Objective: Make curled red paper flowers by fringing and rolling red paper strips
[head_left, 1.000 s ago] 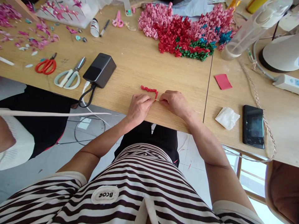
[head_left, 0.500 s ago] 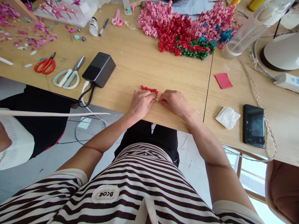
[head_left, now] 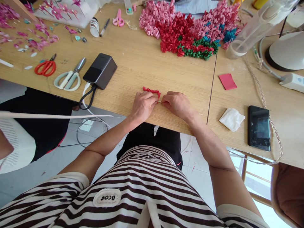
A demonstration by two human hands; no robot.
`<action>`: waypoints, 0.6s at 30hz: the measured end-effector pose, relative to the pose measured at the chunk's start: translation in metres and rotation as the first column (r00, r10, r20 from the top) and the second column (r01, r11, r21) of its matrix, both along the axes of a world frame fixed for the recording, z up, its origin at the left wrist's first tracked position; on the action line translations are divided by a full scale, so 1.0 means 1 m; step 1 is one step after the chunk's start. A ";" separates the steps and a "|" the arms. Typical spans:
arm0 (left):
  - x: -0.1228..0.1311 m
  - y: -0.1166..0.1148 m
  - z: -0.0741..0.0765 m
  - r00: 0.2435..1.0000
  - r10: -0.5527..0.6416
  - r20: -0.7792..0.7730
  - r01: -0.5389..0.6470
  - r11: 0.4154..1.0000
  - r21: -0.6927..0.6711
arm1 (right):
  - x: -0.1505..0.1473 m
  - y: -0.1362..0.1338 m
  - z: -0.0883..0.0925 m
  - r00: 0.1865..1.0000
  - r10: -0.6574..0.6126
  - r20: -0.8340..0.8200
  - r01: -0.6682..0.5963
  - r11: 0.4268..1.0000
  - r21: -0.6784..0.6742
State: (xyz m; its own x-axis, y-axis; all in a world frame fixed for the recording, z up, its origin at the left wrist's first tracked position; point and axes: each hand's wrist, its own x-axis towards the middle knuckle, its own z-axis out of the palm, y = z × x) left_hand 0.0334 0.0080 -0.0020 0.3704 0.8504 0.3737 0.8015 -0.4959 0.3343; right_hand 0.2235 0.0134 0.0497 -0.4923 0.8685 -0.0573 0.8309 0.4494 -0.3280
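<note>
So, both hands work close together near the front edge of the table [head_left: 123, 68]. The left hand [head_left: 143, 107] has its grip closed, fingertips pinching the end of a red crimped paper strip [head_left: 151, 91], which lies on the table and runs off to the left of those fingers. The right hand [head_left: 177, 105] is curled almost shut, holding a thin pale stem [head_left: 163, 102] that meets the strip's end. Farther up the table sits a heap of crimped paper curls [head_left: 187, 31] in pink, red, green and teal. To the left lie a black power bank [head_left: 101, 71], orange-handled scissors [head_left: 45, 68] and pale green-handled scissors [head_left: 67, 79]; to the right, a red paper square [head_left: 227, 81], a crumpled tissue [head_left: 232, 119] and a black smartphone [head_left: 258, 128].
</note>
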 end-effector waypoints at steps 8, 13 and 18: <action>-0.002 0.005 0.000 0.998 -0.030 0.046 0.033 0.998 -0.058 | -0.001 -0.001 0.003 1.000 -0.004 0.027 0.004 1.000 -0.009; -0.003 0.007 0.000 0.996 -0.040 0.084 0.049 0.994 -0.097 | -0.002 -0.001 0.002 0.999 -0.011 0.047 0.011 1.000 0.002; -0.005 0.004 -0.001 0.996 -0.056 0.071 0.064 0.992 -0.110 | -0.002 0.000 0.002 0.998 -0.014 0.062 0.014 1.000 -0.002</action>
State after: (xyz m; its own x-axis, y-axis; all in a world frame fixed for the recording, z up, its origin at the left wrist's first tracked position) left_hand 0.0285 0.0118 -0.0030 0.3991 0.8654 0.3030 0.7450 -0.4987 0.4430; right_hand 0.2215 0.0130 0.0522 -0.4753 0.8753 -0.0890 0.8560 0.4367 -0.2769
